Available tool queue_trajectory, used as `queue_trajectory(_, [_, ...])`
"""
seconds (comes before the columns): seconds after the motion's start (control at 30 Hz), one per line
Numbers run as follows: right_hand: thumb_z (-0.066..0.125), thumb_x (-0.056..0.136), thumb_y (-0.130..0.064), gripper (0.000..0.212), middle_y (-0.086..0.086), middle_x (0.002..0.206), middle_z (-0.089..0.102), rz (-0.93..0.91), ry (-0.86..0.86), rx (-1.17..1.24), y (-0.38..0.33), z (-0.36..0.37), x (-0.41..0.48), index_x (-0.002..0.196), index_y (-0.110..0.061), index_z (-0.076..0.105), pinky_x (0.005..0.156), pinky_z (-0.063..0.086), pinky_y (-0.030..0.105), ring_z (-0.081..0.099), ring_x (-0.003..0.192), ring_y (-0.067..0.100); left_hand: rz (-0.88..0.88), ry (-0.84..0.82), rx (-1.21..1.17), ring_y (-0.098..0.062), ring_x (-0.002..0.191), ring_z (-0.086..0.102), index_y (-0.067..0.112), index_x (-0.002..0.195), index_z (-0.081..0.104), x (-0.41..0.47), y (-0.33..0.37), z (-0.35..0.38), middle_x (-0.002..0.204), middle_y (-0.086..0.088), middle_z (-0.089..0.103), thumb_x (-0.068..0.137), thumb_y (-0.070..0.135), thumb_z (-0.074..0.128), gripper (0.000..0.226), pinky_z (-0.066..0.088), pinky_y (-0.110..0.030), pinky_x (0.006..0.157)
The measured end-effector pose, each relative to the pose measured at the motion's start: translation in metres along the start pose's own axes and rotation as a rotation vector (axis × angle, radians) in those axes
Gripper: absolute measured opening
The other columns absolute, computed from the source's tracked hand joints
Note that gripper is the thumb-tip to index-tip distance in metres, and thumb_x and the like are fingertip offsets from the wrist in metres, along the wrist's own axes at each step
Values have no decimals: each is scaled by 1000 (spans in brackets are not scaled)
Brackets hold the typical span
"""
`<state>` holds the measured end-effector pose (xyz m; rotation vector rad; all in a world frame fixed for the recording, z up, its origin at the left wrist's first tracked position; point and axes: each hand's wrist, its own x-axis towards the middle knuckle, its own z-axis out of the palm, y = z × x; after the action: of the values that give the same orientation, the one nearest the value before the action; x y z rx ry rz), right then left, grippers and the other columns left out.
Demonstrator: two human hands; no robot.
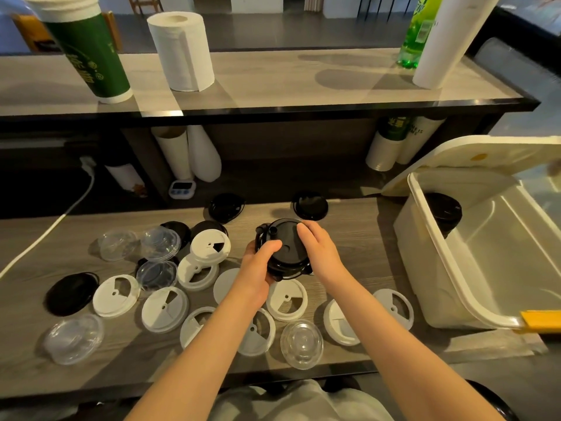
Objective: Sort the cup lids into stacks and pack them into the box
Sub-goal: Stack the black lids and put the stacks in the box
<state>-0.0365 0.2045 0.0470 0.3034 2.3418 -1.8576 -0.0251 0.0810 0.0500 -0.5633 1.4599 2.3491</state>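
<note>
Head view, stack of black lids [285,247] over the surface [364,238], left hand [258,268] fingers curled round its left side, thumb on top, right hand [321,253] fingers straight on its top, another black stack [443,211] inside the box [425,226] at right, white lids [164,308] and clear lids [302,343] scattered around.

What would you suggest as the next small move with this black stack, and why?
Probably reach the right hand to the loose black lid just beyond the black stack and add it: the left hand grips the stack, and other black lids lie unsorted.
</note>
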Motion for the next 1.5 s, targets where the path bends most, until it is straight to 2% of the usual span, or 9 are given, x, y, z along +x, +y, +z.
queue_trajectory(0.13, [41,73,-69,57,4,115,58,17,-19,-28,-1,-9,-1,114,-33,58,96,47,44,56,107,20,-13,8,11,-23,91,62,17,112,54,2,-2,4,102,-9,63,88,12,56,25,51,-37,76])
queue_trajectory(0.3, [34,98,-46,42,-5,117,56,52,-1,-59,3,-31,12,126,-22,53,88,36,28,50,109,12,-75,66,-9,-26,105,61,14,128,51,19,-2,3,120,-13,63,86,20,60,44,53,-35,75])
queue_trajectory(0.5, [53,94,-34,40,8,125,56,66,97,-349,22,-54,69,128,-14,50,84,41,30,53,113,24,-88,212,-84,-21,107,60,15,130,51,46,6,-9,120,-9,63,85,22,62,47,49,-31,73])
queue_trajectory(0.63, [58,91,-31,45,12,126,53,67,72,-584,32,-59,110,131,-14,46,89,45,39,52,114,31,-45,263,-101,-19,101,59,14,129,52,61,14,-11,107,-3,64,88,19,58,41,48,-30,76])
queue_trajectory(0.87, [65,84,-35,73,7,150,26,90,-20,-841,37,-55,172,145,-21,28,107,34,40,31,134,31,-24,312,-109,-20,106,60,13,132,49,87,20,-20,124,-9,60,89,18,57,44,50,-31,74])
queue_trajectory(0.97, [72,75,-45,85,6,144,28,92,-63,-928,40,-50,187,143,-23,26,106,33,41,28,134,32,-18,322,-95,-19,106,60,14,131,50,95,20,-23,123,-8,62,89,18,57,43,50,-30,72])
queue_trajectory(1.23, [69,79,-42,78,5,142,36,24,-36,-928,59,-46,187,143,-23,27,102,36,39,35,130,30,-18,306,-92,-19,107,60,14,132,48,103,20,-19,124,-9,61,87,18,61,47,49,-29,74])
queue_trajectory(1.4, [75,72,-42,95,6,143,33,46,-39,-895,58,-50,178,147,-25,19,100,41,38,40,127,31,-15,320,-52,-19,107,59,14,132,47,99,17,-17,123,-8,61,86,18,62,48,49,-30,75])
queue_trajectory(1.5, [76,71,-41,94,7,145,30,52,-45,-696,54,-48,161,147,-26,22,101,39,35,39,129,28,-23,331,-45,-17,102,60,14,130,49,91,16,-18,120,-7,62,86,17,62,46,50,-30,71])
